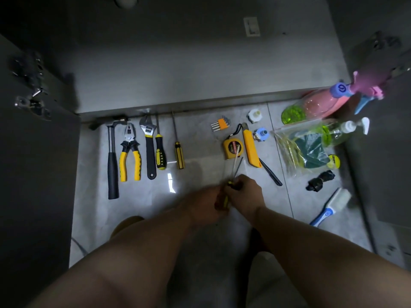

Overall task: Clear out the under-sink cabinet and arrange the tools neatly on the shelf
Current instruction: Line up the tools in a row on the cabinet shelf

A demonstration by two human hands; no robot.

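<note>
Head view is showing both hands meeting low over the middle of the tiled floor [195, 138], in front of the open cabinet. The right hand [244, 192] is closing around a small screwdriver [225, 200] with a yellow and dark red handle, and the left hand [205, 204] is gripping the handle's lower end; thin shafts are pointing up out of the grip toward the cabinet, though whether more than one tool is being held is too blurred to tell. Judged from the row, it is being readied for the gap beside the sorted tools. That row is lying parallel along the cabinet's front edge, at the floor's left: hammer [112, 161], pliers [130, 152], adjustable wrench [149, 147], black-yellow screwdriver [160, 152], slim yellow screwdriver [179, 152]. Loose, right of centre: hex keys [220, 123], tape measure [231, 148], utility knife [250, 147]. Non-tools are sitting apart toward the floor's right edge: pink spray bottle [320, 103], plastic bag [304, 147], blue-handled brush [329, 207]. The cabinet floor [200, 74] is standing bare, so the clearing is looking done and the arranging pending.
</note>
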